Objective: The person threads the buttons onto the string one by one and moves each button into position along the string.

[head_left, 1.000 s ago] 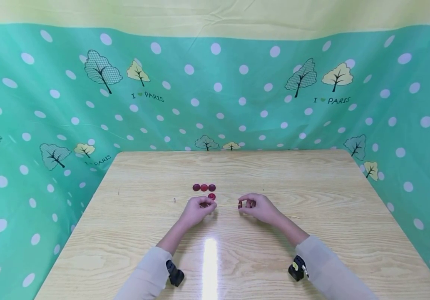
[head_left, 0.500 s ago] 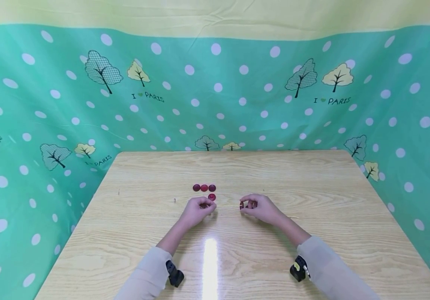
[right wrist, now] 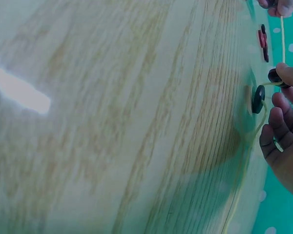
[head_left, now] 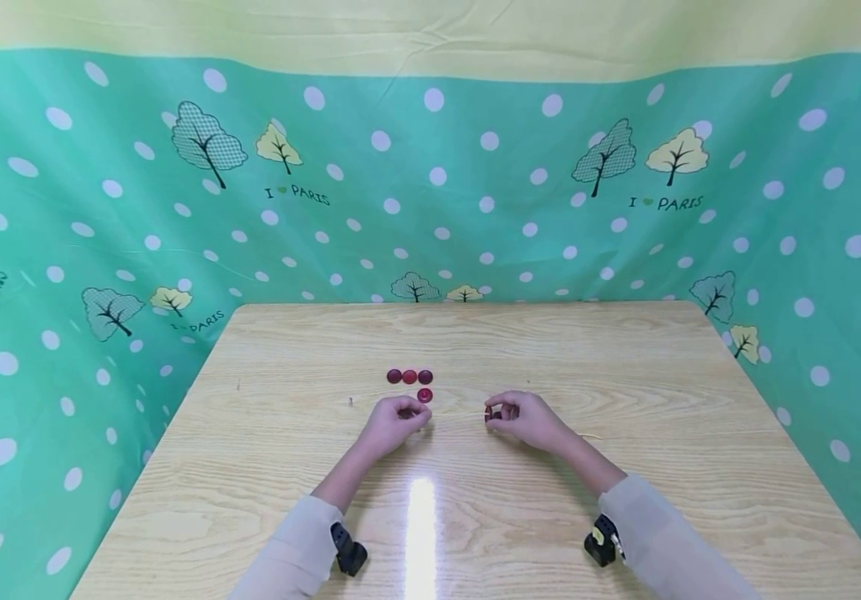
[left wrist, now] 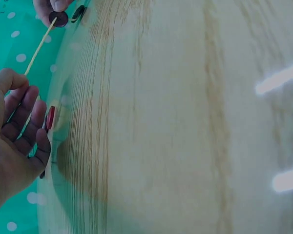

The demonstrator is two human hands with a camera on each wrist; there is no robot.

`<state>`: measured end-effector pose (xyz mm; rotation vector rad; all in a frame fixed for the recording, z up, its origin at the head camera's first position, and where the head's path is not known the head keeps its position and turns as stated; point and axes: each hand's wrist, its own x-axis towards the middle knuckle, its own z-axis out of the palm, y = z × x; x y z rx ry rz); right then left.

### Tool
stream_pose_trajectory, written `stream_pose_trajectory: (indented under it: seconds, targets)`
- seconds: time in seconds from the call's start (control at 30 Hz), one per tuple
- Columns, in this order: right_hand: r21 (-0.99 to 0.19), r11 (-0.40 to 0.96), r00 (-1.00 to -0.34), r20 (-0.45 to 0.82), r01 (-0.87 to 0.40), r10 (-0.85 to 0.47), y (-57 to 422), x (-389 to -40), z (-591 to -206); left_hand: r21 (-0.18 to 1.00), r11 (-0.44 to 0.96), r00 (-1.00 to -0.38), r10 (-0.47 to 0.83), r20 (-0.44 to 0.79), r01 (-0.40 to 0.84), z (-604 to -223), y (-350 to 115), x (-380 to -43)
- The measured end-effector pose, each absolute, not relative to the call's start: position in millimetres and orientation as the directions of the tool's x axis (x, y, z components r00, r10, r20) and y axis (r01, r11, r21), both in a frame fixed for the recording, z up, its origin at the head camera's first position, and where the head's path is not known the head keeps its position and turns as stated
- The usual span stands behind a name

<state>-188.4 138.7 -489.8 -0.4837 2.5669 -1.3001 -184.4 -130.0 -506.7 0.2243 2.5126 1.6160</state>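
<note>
head view, just below centre, left to right: left hand (head_left: pixel 394 425), pinching yellow cord (left wrist: pixel 40 46) | row of three discs (head_left: pixel 410 377), above that hand | lone red disc (head_left: pixel 425 395), just beyond its fingertips | cord, running straight rightward | dark disc (left wrist: pixel 62 21), threaded on it, pinched by right hand (head_left: pixel 529 421)

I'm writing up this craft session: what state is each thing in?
Left hand: pinching the yellow string.
Right hand: pinching a dark button.
Yellow string: straight between the hands, loose beyond the right one.
Dark button: on the string.
Second dark button: on the string; whether it touches the table, unclear.
Three buttons in a row: lying flat.
Lone red button: lying flat near the left hand.
</note>
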Motion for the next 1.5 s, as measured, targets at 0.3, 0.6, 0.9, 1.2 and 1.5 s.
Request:
stream_pose_trajectory:
  seconds: [0.3, 0.6, 0.9, 1.2, 1.5]
  targets:
    - [-0.811, 0.549, -0.913, -0.048, -0.201, -0.404, 141.6, -187.7, -491.5, 0.908, 0.416, -0.978, 0.203, -0.045, 0.045, -507.0, -129.4, -183.4]
    - [-0.796, 0.561, -0.909, -0.031, -0.228, -0.415, 142.7, -187.8, -494.7, 0.899, 0.435, -0.977, 0.207, -0.041, 0.054, -505.9, -129.1, -182.4]
    - [-0.792, 0.564, -0.908, -0.031, -0.232, -0.417, 143.8, -186.9, -495.8, 0.900, 0.433, -0.975, 0.217, -0.053, 0.048, -504.5, -128.8, -180.7]
    - [-0.790, 0.563, -0.905, -0.024, -0.244, -0.426, 146.3, -185.7, -495.2, 0.891, 0.451, -0.971, 0.232, -0.063, 0.050, -503.2, -127.8, -179.9]
    - [-0.784, 0.577, -0.911, -0.037, -0.229, -0.412, 148.6, -185.1, -494.0, 0.883, 0.465, -0.968, 0.243, -0.060, 0.062, -502.5, -127.5, -180.5]
